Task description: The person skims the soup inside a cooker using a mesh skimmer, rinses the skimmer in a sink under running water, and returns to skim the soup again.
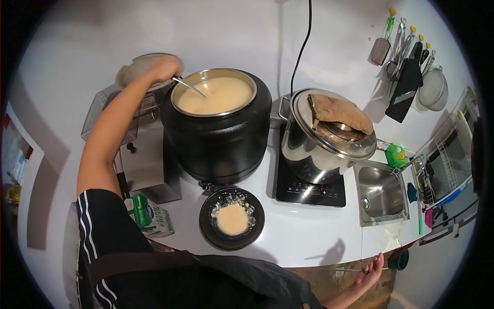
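Clamping utensil [189, 86] in left hand [167, 69] at left rim of black pot [218, 141]; holding right hand [368, 274] right of pot, can't tell grip.

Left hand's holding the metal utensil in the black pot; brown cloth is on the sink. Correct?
No: the brown cloth lies on the lid of the steel pot, not the sink, per the head view. The left hand does hold the metal utensil in the black pot.

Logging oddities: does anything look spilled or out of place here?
Perhaps the folded brown cloth: it is draped over the lid of a steel pot, above a lit induction cooktop, an odd spot for fabric.
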Demonstrator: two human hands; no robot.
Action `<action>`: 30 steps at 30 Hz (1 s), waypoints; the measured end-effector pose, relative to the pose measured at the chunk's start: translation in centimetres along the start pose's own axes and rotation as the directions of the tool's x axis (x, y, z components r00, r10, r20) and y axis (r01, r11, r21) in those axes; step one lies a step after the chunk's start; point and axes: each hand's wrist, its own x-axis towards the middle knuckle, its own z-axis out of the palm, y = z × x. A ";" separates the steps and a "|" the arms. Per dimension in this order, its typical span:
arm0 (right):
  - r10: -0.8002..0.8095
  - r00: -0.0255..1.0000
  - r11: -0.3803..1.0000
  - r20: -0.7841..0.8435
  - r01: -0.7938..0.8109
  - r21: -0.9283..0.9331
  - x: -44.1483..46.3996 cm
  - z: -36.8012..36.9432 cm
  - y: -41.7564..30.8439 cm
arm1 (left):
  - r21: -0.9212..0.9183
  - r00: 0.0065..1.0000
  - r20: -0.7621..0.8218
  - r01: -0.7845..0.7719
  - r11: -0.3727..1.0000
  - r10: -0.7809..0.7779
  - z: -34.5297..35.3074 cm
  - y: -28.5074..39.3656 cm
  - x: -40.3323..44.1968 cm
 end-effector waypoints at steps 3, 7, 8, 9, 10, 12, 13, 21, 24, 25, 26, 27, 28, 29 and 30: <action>0.013 0.995 1.000 0.102 -0.016 0.024 0.7 0.0 0.3 | 0.021 0.995 0.006 0.104 0.994 -0.104 0.4 -0.9 -0.9; 0.016 0.995 0.999 0.095 -0.019 0.038 1.3 0.5 0.4 | 0.057 0.996 -0.086 0.041 0.998 -0.036 1.9 -2.7 -1.6; 0.015 0.995 0.999 0.100 -0.019 0.037 1.4 0.6 0.4 | 0.008 0.989 -0.125 0.074 0.997 -0.073 2.2 -3.0 -1.6; 0.015 0.994 0.999 0.110 -0.019 0.031 1.3 0.7 0.3 | 0.007 0.989 -0.127 0.078 0.997 -0.076 2.2 -3.2 -1.8; 0.015 0.993 1.000 0.119 -0.018 0.025 1.2 0.9 0.2 | 0.059 0.992 -0.125 0.037 0.998 -0.029 2.2 -3.4 -2.0; 0.021 0.993 1.000 0.120 -0.023 0.018 0.8 1.5 -0.1 | 0.109 0.992 -0.121 -0.004 0.994 0.017 2.1 -3.5 -2.3; 0.028 0.993 1.000 0.118 -0.030 0.010 0.6 1.8 -0.2 | 0.118 0.994 -0.097 -0.030 0.993 0.042 1.9 -3.4 -2.6; -0.001 0.991 1.000 0.135 -0.001 0.012 0.9 1.2 0.1 | -0.102 0.992 0.003 0.127 0.987 -0.127 2.1 -3.6 -2.7; -0.003 0.993 1.000 0.120 0.000 0.027 1.2 0.6 0.2 | -0.178 0.983 0.016 0.184 0.967 -0.184 2.4 -3.5 -3.0; 0.003 0.995 1.000 0.095 -0.006 0.026 1.1 0.5 0.2 | -0.120 0.984 -0.013 0.172 0.978 -0.175 2.3 -3.3 -3.3; 0.003 0.996 1.000 0.093 -0.006 0.026 1.0 0.4 0.2 | -0.062 0.986 -0.041 0.161 0.985 -0.164 2.2 -3.0 -3.5; 0.000 0.997 1.000 0.082 -0.003 0.028 0.8 0.5 0.1 | -0.062 0.986 -0.041 0.159 0.985 -0.162 2.3 -2.9 -3.6; -0.002 0.997 1.000 0.071 0.000 0.030 0.7 0.5 0.0 | -0.104 0.982 -0.052 0.177 0.979 -0.183 2.4 -2.9 -3.7; -0.003 0.998 1.000 0.070 0.001 0.030 0.7 0.5 0.0 | -0.145 0.976 -0.062 0.196 0.970 -0.206 2.4 -2.9 -3.7; -0.002 0.998 0.999 0.068 0.000 0.032 0.6 0.4 -0.1 | -0.146 0.977 -0.062 0.195 0.970 -0.206 2.4 -2.9 -3.7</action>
